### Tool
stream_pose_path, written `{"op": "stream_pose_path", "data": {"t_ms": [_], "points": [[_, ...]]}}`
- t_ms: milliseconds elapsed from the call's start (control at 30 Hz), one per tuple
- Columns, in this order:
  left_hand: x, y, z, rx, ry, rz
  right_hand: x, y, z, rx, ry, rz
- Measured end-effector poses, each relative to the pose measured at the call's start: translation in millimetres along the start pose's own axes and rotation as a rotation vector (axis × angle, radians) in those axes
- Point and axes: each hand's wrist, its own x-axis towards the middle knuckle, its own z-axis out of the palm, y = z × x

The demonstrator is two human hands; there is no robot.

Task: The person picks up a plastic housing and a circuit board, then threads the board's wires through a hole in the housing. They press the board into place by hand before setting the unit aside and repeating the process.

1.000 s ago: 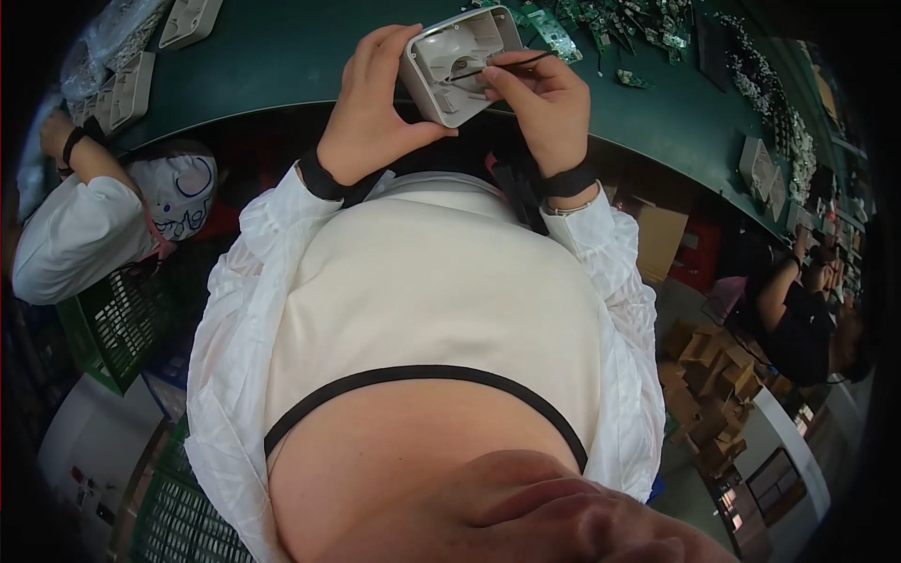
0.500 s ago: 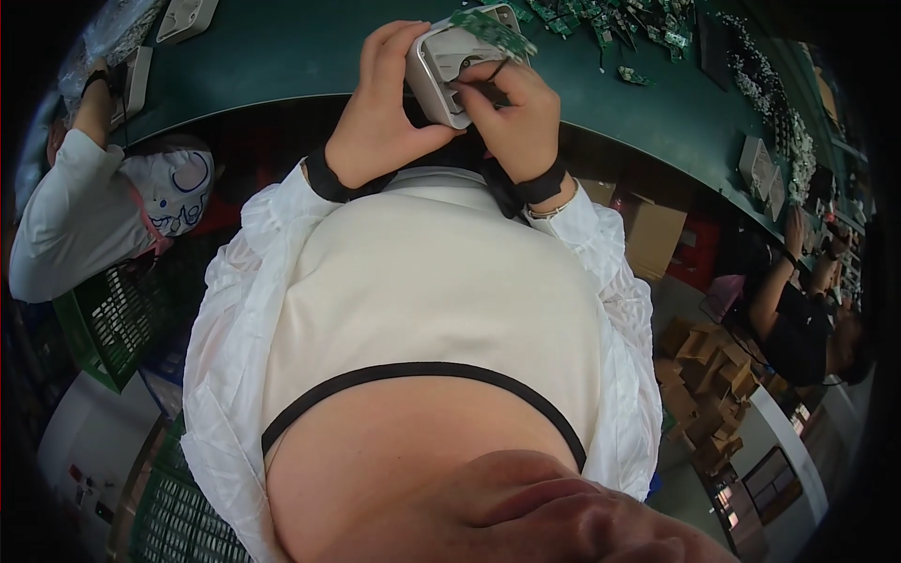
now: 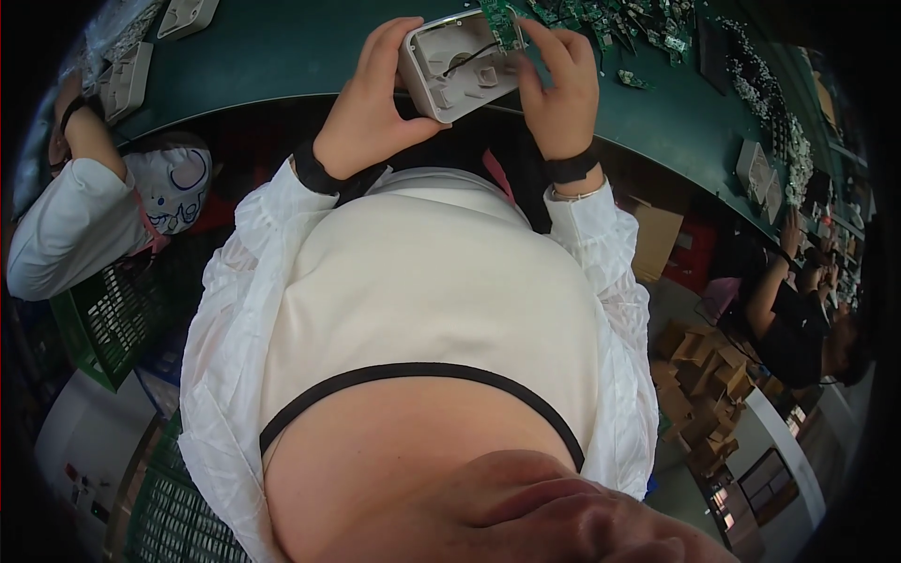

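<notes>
My left hand (image 3: 368,113) grips a white plastic housing (image 3: 424,73) by its left side, fingers behind and thumb along the near edge. The housing is tilted with its open hollow toward me; moulded posts and a round part show inside. A narrow green circuit board (image 3: 504,25) stands over its far right corner. From the board a thin black wire (image 3: 472,58) runs down into the hollow. My right hand (image 3: 566,98) is at the right side, its thumb and index finger closed at the board's edge. The exact contact of its fingertips is partly blurred.
Loose green circuit boards (image 3: 648,23) are heaped on the green table (image 3: 282,56). Small white parts (image 3: 798,155) trail along its right. More white housings (image 3: 125,83) lie at the left beside a co-worker's arm (image 3: 91,141). A green crate (image 3: 113,319) and cardboard boxes (image 3: 704,375) stand below.
My right hand has come out of the housing's hollow and moved right, to the board's edge. The board now stands more upright, and the housing's inside and wire are uncovered.
</notes>
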Motion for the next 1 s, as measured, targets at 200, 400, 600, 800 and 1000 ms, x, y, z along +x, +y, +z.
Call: {"op": "stream_pose_path", "data": {"t_ms": [200,400,600,800,1000], "points": [[1,-3,-1,0.022,-0.011,0.011,10,19,-4,-0.06,-0.049,-0.302],[0,-2,-7,-0.077,-0.024,-0.143,20,-2,-32,-0.075,-0.14,-0.616],[3,10,-13,-0.103,-0.032,-0.194,-5,-24,-27,-0.042,-0.267,-0.517],[3,14,-14,-0.223,-0.065,-0.289,-24,-23,-19,0.088,-0.266,-0.403],[8,-10,-5,-0.363,0.039,0.252,-26,-25,-17,0.197,-0.326,-0.337]]}}
